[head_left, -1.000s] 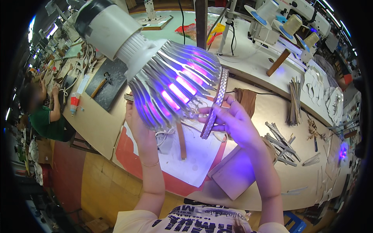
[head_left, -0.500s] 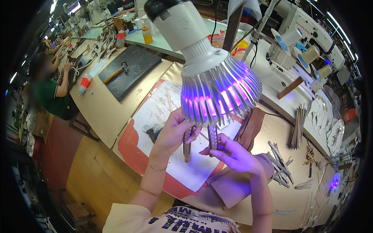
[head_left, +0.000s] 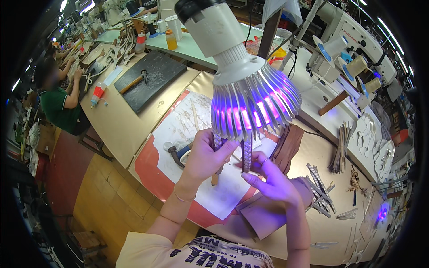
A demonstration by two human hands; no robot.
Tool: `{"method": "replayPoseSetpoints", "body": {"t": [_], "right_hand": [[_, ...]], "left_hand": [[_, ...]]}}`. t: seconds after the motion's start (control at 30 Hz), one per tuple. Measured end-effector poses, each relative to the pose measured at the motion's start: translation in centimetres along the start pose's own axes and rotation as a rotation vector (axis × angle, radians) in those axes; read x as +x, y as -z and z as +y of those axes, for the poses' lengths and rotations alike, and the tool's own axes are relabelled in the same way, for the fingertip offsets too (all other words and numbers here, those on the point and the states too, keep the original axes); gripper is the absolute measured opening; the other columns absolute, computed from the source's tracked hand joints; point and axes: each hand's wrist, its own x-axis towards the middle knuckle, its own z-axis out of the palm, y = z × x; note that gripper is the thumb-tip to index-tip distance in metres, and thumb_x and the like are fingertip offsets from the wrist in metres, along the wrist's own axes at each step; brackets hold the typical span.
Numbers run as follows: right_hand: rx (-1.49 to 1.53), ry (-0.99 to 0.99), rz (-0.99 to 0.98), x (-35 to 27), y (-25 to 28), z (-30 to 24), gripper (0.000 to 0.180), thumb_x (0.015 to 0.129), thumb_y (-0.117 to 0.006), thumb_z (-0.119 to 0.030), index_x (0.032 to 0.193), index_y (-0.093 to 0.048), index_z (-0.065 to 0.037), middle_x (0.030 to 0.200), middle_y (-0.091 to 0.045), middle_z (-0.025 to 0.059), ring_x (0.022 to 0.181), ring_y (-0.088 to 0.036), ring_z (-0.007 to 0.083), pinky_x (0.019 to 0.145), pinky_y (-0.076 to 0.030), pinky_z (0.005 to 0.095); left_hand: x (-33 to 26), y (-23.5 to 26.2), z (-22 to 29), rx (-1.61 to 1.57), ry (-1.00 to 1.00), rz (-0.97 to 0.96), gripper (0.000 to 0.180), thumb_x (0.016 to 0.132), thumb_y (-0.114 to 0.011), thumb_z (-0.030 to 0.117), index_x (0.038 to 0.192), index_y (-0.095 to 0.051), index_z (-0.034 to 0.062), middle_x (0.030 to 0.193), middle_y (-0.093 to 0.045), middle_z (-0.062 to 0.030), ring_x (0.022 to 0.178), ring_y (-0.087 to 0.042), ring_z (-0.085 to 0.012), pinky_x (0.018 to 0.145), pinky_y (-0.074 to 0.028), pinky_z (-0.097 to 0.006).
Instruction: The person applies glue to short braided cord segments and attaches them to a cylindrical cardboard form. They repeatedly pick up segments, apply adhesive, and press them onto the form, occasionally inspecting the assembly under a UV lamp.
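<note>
Two lengths of narrow braided strap hang below a ribbed silver lamp that glows purple. The lamp hides their upper parts, so I cannot tell whether they join. My left hand is closed around the left length, with its thumb lying across toward the right one. A brown tail end sticks out beneath that hand. At the lower end of the right length, my right hand pinches the strap between thumb and fingers, lit purple. Both hands are above a white sheet on the table.
A hammer lies left of my hands. Brown leather and a tan folded piece lie to the right, near braided strips. Farther off are a black slab with another hammer, a sewing machine, and a seated person.
My left hand has shifted, its thumb now reaching right across the strap and covering more of the left length. The right hand's fingers have moved slightly along the right length.
</note>
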Motion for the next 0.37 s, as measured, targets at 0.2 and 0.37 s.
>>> {"method": "replayPoseSetpoints", "body": {"t": [0.2, 0.37], "right_hand": [[-0.091, 0.264, 0.451, -1.6, -0.7, -3.6, 0.022, 0.091, -0.061, -0.016, 0.107, -0.06, 0.0, 0.107, -0.06, 0.0126, 0.102, -0.058, 0.0204, 0.092, -0.045, 0.0331], [0.544, 0.461, -0.104, -5.8, -3.3, -8.0, 0.032, 0.093, -0.059, -0.028, 0.099, -0.065, 0.003, 0.102, -0.058, 0.0179, 0.101, -0.057, 0.0214, 0.088, -0.044, 0.0297]], "left_hand": [[0.0, -0.4, 0.0, 0.046, -0.023, 0.061, 0.016, 0.091, -0.064, 0.01, 0.103, -0.064, -0.0013, 0.061, -0.051, 0.0026, 0.047, -0.04, -0.0029, 0.043, -0.029, -0.02], [0.6, -0.6, -0.6, 0.024, 0.031, 0.095, 0.016, 0.091, -0.064, 0.009, 0.102, -0.064, -0.0027, 0.059, -0.05, 0.0031, 0.047, -0.04, -0.0024, 0.043, -0.029, -0.02]]}}
